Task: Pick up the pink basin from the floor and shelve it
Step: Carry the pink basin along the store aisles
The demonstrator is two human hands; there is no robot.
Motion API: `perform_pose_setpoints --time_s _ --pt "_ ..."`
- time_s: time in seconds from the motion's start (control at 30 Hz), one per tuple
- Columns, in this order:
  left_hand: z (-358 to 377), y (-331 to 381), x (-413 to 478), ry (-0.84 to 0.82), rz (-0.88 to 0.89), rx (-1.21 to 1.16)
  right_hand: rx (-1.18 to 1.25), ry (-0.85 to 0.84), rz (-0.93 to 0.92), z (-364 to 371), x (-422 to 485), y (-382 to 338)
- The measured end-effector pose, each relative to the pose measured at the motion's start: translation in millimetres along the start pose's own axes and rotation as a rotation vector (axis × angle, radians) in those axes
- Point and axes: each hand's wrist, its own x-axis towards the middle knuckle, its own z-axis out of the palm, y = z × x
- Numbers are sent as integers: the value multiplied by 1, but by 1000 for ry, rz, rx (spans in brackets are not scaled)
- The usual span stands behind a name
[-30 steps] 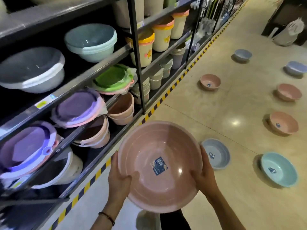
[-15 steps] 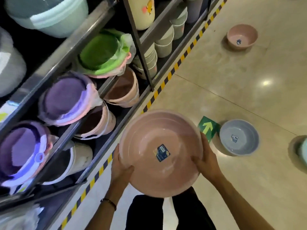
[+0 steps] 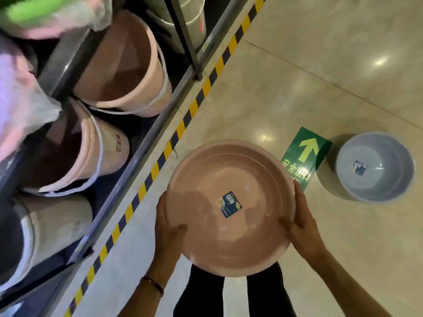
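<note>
I hold the pink basin [image 3: 231,225] level in front of me, above the floor, with a blue label stuck in its bottom. My left hand [image 3: 168,232] grips its left rim, thumb inside. My right hand [image 3: 299,223] grips the right rim the same way. The dark metal shelf [image 3: 139,152] runs along my left, its low tiers holding pink buckets [image 3: 119,62] lying on their sides. The basin is apart from the shelf, over the tiled floor.
A grey-blue basin [image 3: 375,170] sits on the floor to the right, beside a green arrow floor sticker [image 3: 304,154]. Yellow-black hazard tape [image 3: 183,124] marks the floor along the shelf base. Wrapped purple and green lids fill the upper left shelves. My dark trouser legs show below the basin.
My view has tilted further down and closer to the low shelves. Both hands keep the same grip on the basin, which has stayed in front of me.
</note>
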Motion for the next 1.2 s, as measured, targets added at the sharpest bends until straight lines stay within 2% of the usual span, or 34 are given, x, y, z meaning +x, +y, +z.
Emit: perform_pose_setpoints --time_s 0.27,0.63,0.83,0.97,1.2 --pt "55 -161 127 -10 22 83 12 -27 32 85 115 151" --pt "112 -291 209 -13 -53 98 -18 49 42 137 192 263" --pt "127 -313 207 -33 -74 154 -99 25 145 146 194 301" --pt "126 -313 209 16 -97 246 -130 63 190 149 192 305" --pt "103 -245 200 -11 -32 261 -44 117 188 129 169 252"
